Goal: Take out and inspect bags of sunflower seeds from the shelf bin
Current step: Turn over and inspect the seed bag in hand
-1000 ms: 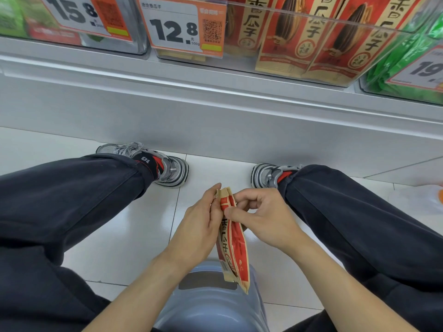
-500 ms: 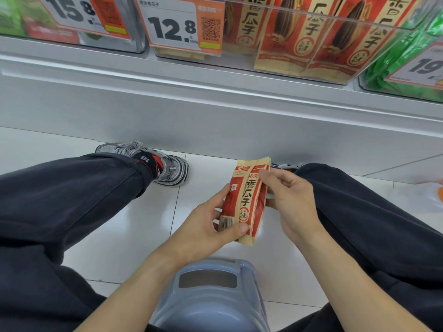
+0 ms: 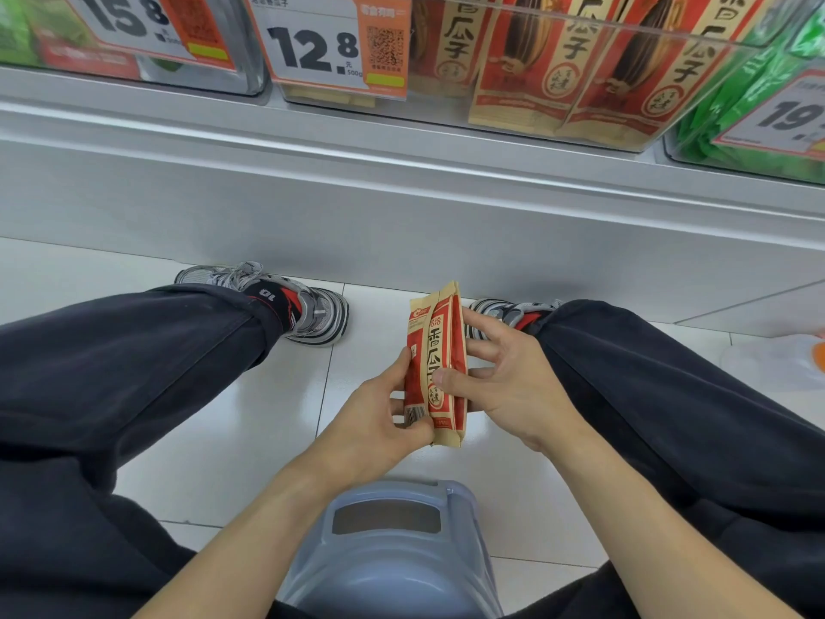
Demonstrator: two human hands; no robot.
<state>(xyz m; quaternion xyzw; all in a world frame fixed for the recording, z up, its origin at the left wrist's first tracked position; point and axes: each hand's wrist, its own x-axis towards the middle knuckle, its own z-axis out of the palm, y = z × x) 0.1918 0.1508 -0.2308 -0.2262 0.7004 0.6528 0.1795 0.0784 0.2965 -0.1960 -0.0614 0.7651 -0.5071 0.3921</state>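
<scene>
Gripping hands around flat, creased paper bag

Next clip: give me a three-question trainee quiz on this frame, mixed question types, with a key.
1. True or false: the bag of sunflower seeds is held upright between both hands.
2. Multiple choice: where does the left hand grip the bag? A) its top seal B) its lower part, near the barcode C) nowhere, it hangs free
3. Fill in: the price tag on the clear shelf bin holding matching red bags reads ____.

Key:
1. True; the right hand holds it too, thumb on the front and fingers behind.
2. B
3. 12.8
</scene>
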